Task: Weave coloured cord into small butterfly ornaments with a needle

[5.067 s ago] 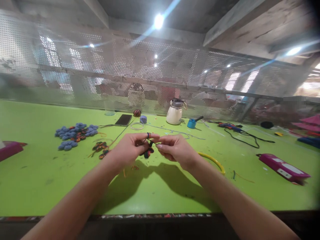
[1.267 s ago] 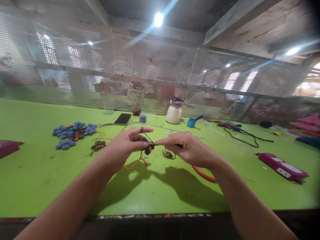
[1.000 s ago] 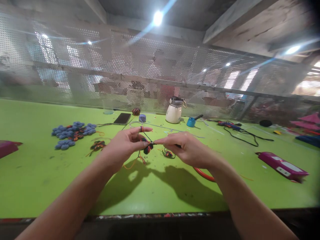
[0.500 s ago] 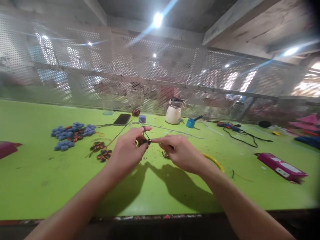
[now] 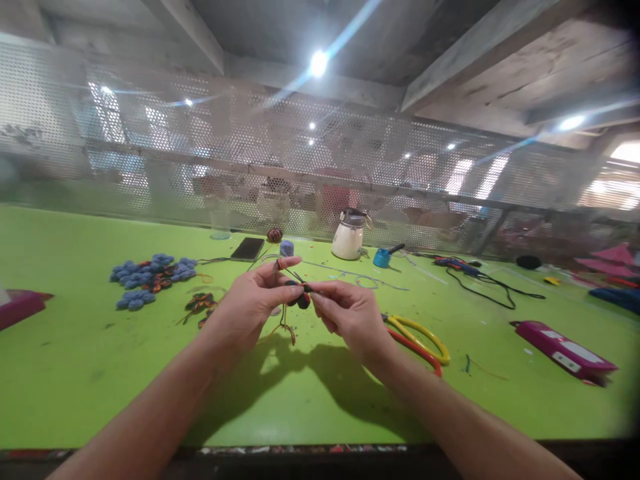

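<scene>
Between my hands is a small dark crochet piece (image 5: 301, 300) with bits of red and orange. My left hand (image 5: 253, 297) pinches it between thumb and fingers, and yarn is wrapped round the raised index finger. Loose yarn ends (image 5: 286, 327) hang below the piece. My right hand (image 5: 353, 310) is closed at the right side of the piece, its fingertips pressed together against it; any tool in those fingers is too small to make out. Dark and orange crochet flowers (image 5: 200, 302) lie left of my left hand, partly hidden by it.
Blue crochet flowers (image 5: 135, 300) lie at the left. Behind my hands stand a phone (image 5: 247, 249), a yarn ball (image 5: 287, 248), a white jug (image 5: 349, 237) and a blue pot (image 5: 382, 258). Scissors (image 5: 420, 337) with yellow and red handles lie beside my right wrist. A magenta box (image 5: 563, 347) sits right.
The view has tilted slightly upward. My right index finger has drawn in from its stretched-out pose, and the dark piece now shows more fully with yarn ends hanging. More of the scissors is visible.
</scene>
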`<move>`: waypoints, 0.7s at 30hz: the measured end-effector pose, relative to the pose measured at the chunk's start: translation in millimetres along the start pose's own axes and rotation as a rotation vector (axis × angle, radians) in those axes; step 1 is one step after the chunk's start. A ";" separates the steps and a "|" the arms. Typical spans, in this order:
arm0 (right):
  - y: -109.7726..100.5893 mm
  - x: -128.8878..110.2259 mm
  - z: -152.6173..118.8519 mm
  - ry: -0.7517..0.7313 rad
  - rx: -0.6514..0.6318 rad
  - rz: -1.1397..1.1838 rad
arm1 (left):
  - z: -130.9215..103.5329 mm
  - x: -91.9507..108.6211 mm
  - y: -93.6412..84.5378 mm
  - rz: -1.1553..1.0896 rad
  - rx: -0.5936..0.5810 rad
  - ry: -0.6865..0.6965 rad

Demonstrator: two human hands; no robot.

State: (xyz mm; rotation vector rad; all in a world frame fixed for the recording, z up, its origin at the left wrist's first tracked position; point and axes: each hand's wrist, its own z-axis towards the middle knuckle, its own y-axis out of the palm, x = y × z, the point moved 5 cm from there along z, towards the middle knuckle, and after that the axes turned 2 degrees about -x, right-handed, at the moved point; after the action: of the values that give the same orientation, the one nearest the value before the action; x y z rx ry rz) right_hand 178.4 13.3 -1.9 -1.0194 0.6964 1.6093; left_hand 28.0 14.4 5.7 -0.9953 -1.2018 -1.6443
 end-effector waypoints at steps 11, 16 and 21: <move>-2.1 -32.4 -5.8 -0.439 -0.285 -1.054 | -2.0 18.9 -5.9 0.239 -0.089 0.075; -2.1 -39.4 -5.8 -0.383 -0.333 -0.943 | 0.4 17.3 -11.5 0.176 -0.084 0.069; -3.6 -32.5 -1.2 -0.230 -0.362 -0.545 | 1.2 16.7 -8.7 0.143 -0.087 0.070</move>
State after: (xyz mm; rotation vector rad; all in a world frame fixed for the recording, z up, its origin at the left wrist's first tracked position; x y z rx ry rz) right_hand 184.7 -1.8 26.4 -1.1364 -0.0433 1.3539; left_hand 14.6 14.2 19.0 -1.0444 -0.9966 -1.6163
